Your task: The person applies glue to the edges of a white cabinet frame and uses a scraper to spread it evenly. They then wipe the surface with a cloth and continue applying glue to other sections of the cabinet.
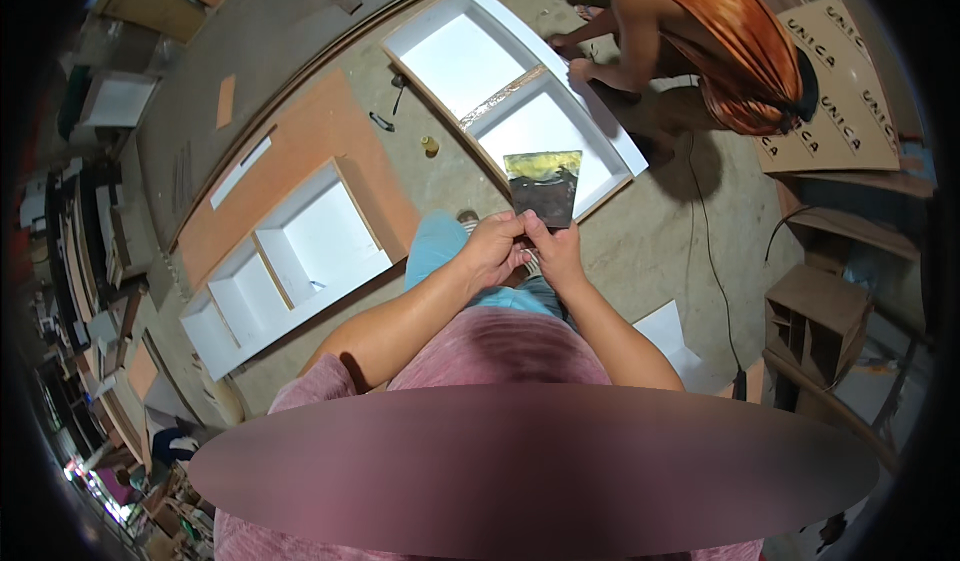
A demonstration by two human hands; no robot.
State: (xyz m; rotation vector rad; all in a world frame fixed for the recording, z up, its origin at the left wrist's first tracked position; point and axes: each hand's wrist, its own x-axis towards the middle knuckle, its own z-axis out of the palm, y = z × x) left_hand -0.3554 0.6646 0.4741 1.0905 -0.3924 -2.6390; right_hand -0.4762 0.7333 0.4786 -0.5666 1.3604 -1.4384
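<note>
In front of my body, my right hand grips the near edge of a flat, dark putty spreader, its thumb against the blade. Yellow paste is smeared along the spreader's far edge. My left hand is closed beside it, thumb and fingers pressed together at the blade's near left corner and against my right fingers. Whatever the left fingertips pinch is hidden. Just beyond the spreader lies a white-lined wooden cabinet frame with two compartments.
Another person crouches at the far right, hands at the frame's far edge. A second white cabinet lies left on a brown board. A hammer and small yellow container sit between. A cable crosses the floor at right.
</note>
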